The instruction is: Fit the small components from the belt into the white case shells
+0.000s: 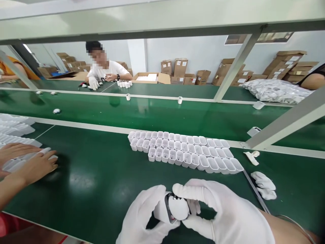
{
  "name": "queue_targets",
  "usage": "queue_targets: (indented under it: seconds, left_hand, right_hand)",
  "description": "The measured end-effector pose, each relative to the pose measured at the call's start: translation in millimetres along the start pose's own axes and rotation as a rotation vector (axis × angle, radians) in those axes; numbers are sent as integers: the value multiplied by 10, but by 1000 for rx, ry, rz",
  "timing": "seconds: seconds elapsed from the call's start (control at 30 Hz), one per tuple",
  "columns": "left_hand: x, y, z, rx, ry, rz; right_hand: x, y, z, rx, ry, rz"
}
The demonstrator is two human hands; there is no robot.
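Both my hands wear white gloves and meet at the bottom centre over the green bench. My left hand (pixel 144 217) and my right hand (pixel 223 213) are closed together on a small white plastic case (pixel 175 208) with a dark inner edge. My right thumb presses on its top. Just beyond, several white open cases (pixel 182 150) stand upright in three rows on the bench.
Bare hands of a person on my left (pixel 27 162) rest on stacked white trays (pixel 15 130). A green conveyor belt (pixel 152 113) carries a few white cases. A seated person (pixel 106 73) works opposite. Loose white gloves (pixel 264 184) lie right; cardboard boxes (pixel 180 69) behind.
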State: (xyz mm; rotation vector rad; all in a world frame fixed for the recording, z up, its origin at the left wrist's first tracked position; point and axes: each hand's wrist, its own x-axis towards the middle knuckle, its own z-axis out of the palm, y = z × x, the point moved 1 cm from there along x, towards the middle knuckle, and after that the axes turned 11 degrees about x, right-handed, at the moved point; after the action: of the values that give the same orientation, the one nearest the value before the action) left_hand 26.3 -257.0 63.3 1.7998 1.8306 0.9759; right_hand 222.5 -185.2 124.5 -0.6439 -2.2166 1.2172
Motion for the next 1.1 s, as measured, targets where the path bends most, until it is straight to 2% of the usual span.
queue_targets:
  seconds: [0.2,0.3,0.37,0.47,0.53,0.6,0.63,0.67,0.7,0.77,0.83,0.93,1.03,1.1]
  left_hand:
    - [-33,30,32,49,35,30]
    - [-55,-3,49,99,31,59]
    - [9,-75,-2,117,-20,139]
    - [360,-310,-282,90,-136,293]
    - [775,-555,-603,90,-152,311]
    - [1250,-821,-941,95,-171,331]
    - [1470,-941,-1078,106,-230,367]
    - [1647,-1038,-1163,167,-487,490]
    - [1784,-1113,-1220,216,-639,582]
    - [1924,-1190,-1232,281,-748,661]
    - [1911,-1187,-1145,292,-757,673]
    - [1779,-1170,-1004,277,-683,658]
    - [1711,-1247,-975,281,-577,635]
    - [1707,-1314,-987,283,-536,624]
  right_hand:
    - [-100,37,-32,-64,97,-45]
    - [-134,44,-16,-77,66,59]
    - [-127,26,-13,-43,24,150]
    - [-84,-21,-13,24,-55,304]
    - [-59,-47,-9,0,-97,418]
    - [-47,-59,6,-59,-131,468]
    - [-47,-57,18,-79,-139,464]
    - [-51,-50,33,-87,-140,450]
    - [-58,-36,52,-87,-139,434]
    - [-83,7,97,-89,-113,403]
    - [-112,47,150,-138,-69,320]
    - [-140,63,226,-241,48,139]
    - [-142,47,279,-252,142,-8]
    - [-139,60,306,-241,142,-57]
